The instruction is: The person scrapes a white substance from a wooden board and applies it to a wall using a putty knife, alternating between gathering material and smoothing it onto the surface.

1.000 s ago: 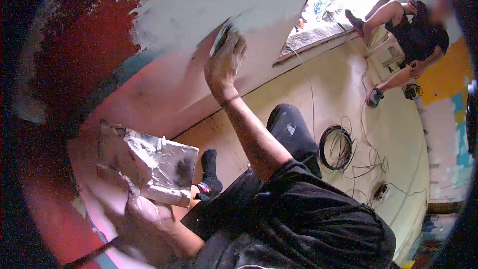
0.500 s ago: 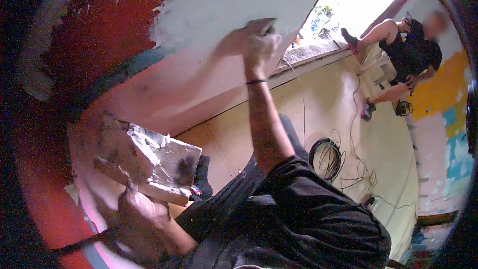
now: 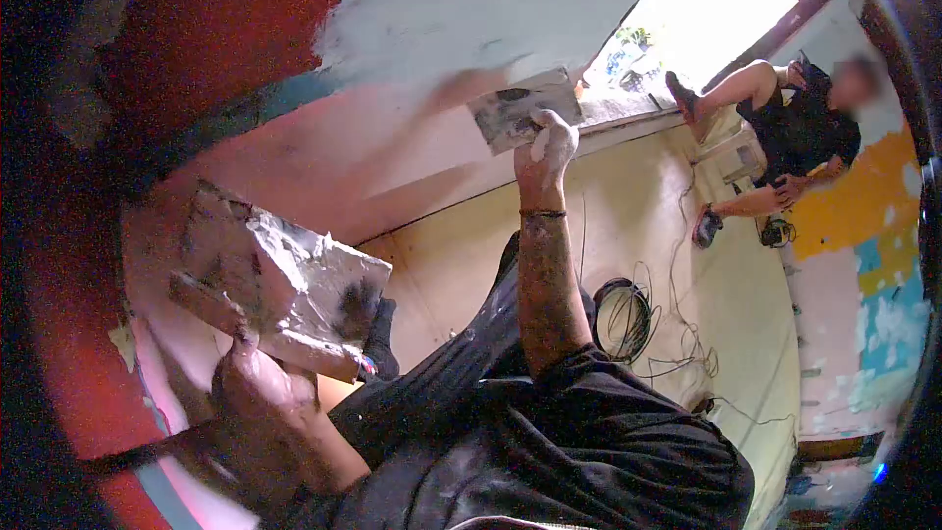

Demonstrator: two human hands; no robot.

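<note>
My right hand (image 3: 546, 152) is closed on a flat rectangular plastering trowel (image 3: 491, 123), its blade smeared with grey and white. The trowel is raised near the lower edge of the freshly coated white wall (image 3: 442, 15), close to the window sill. At the lower left, my left hand (image 3: 265, 383) grips the near side of a plaster hawk (image 3: 285, 299). White wet plaster (image 3: 285, 255) lies in a ridge across the hawk, with a dark patch at its right. My left fingers are partly hidden beneath it.
Red old paint (image 3: 226, 29) borders the white coat. A bright window (image 3: 706, 0) opens at the upper right. Near it another person (image 3: 800, 128) in black sits on a stool. A coil of black cable (image 3: 623, 319) and loose wires lie on the pale floor (image 3: 716, 363).
My right hand has drawn back from the wall, down and to the right, and the trowel's face now shows. The hawk in my left hand has shifted slightly; its broad face shows more.
</note>
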